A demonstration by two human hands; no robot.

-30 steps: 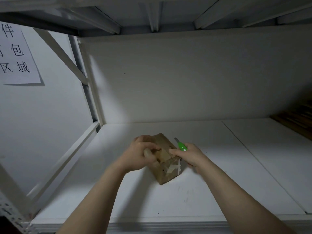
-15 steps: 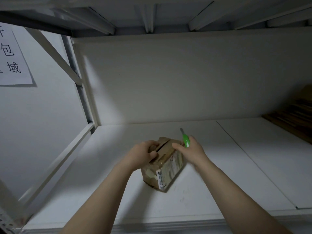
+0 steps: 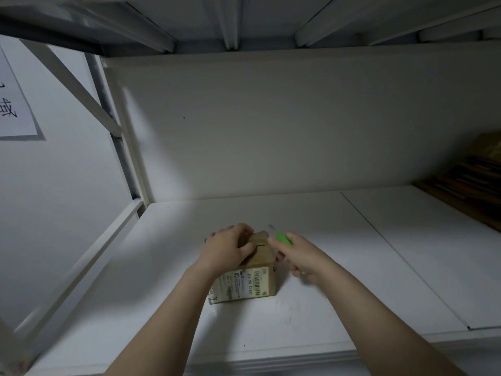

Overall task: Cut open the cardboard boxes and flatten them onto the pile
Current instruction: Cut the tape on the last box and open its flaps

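A small brown cardboard box (image 3: 253,278) stands on the white shelf (image 3: 311,316), a white shipping label on its near face. Its top flaps show a slit between them. My left hand (image 3: 229,246) grips the top left flap, fingers curled over its edge. My right hand (image 3: 299,256) sits just right of the box and holds a green utility knife (image 3: 283,238), its blade pointing up and away past the box's top right corner. The blade is blurred.
A pile of flattened brown cardboard (image 3: 466,183) lies at the far right of the shelf. A white back panel rises behind the box. A metal upright and diagonal brace (image 3: 81,90) stand at left, with a paper sign (image 3: 15,104) on the wall.
The box has turned so that its labelled face points toward me and it stands upright. My left hand shifted onto the top flap; the knife hand stayed beside the top right corner.
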